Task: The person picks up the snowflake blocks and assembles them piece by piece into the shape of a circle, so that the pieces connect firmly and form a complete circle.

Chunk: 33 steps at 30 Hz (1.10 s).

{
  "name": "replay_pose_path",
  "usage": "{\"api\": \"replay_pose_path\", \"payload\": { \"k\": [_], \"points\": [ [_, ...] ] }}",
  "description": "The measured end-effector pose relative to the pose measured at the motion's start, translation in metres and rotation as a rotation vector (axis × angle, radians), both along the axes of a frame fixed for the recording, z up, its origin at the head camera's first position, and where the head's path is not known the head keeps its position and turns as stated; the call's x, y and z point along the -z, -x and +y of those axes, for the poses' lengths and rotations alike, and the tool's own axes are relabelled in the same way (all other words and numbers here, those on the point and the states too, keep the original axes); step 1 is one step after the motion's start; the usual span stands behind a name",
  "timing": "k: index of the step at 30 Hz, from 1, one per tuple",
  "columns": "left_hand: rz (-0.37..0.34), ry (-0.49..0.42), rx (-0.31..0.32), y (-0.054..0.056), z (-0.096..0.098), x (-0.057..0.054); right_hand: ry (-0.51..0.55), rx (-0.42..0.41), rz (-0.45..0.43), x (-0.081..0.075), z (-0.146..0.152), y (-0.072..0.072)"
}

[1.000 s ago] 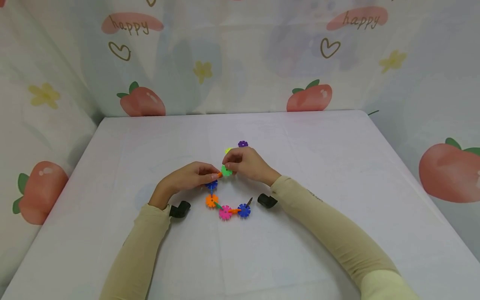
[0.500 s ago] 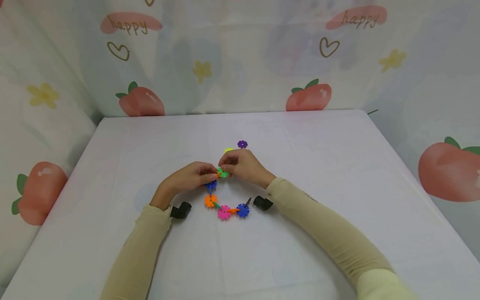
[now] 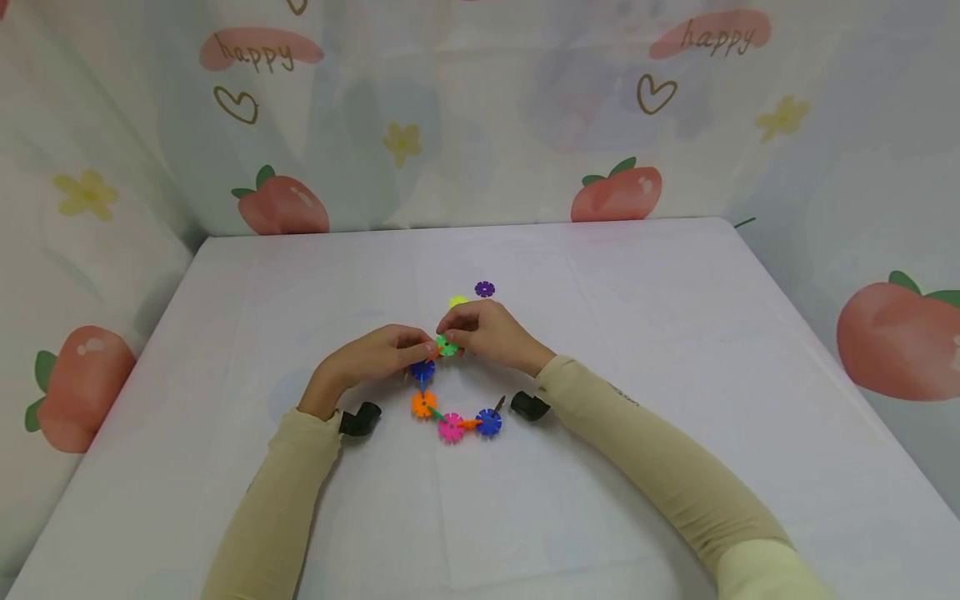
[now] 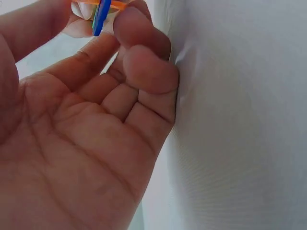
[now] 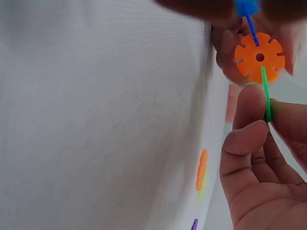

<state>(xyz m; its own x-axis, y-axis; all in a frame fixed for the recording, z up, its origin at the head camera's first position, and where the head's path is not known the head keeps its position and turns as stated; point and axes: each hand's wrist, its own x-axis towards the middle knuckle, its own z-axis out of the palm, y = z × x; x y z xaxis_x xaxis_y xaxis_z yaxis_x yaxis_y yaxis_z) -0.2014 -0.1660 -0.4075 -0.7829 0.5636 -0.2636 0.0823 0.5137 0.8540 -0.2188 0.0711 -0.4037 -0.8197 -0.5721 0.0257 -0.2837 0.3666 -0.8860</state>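
Centre of frame: left hand [image 3: 375, 354] gripping a chain of notched discs [image 3: 423, 405], right hand [image 3: 498, 333] pinching its green disc [image 3: 447, 347]. Below centre: the chain's pink disc [image 3: 452, 427]. Above the right hand: a purple disc [image 3: 484, 289].

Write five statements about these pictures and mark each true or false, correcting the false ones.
1. The right hand pinches a green disc. True.
2. In the head view, the purple disc appears below the pink disc. False: it appears above it.
3. The green disc is joined to an orange disc. True.
4. The left hand holds the pink disc. False: it holds that orange disc.
5. Both sleeves are red. False: they are beige.
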Motion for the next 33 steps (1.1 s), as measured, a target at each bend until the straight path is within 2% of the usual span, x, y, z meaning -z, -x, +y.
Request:
{"api": "replay_pose_path", "payload": {
  "k": [3,10,13,20,26,33],
  "points": [
    [0.021,-0.012,-0.023,0.0,0.002,0.002,-0.006,-0.002,0.0,0.0,0.002,0.0],
    [0.069,-0.016,-0.13,0.002,0.008,0.008,-0.01,-0.01,0.004,0.003,0.003,-0.001],
    [0.08,-0.01,-0.154,0.002,0.011,0.008,-0.016,-0.01,0.014,0.004,0.002,-0.002],
    [0.077,0.002,-0.178,0.002,0.015,0.007,-0.031,0.012,0.012,0.002,0.005,0.0],
    [0.058,0.015,-0.201,0.002,0.015,0.006,-0.04,0.067,0.012,-0.003,0.016,0.004],
    [0.069,-0.003,-0.194,0.002,0.014,0.007,-0.139,0.15,0.14,-0.006,0.041,0.01]
  ]
}}
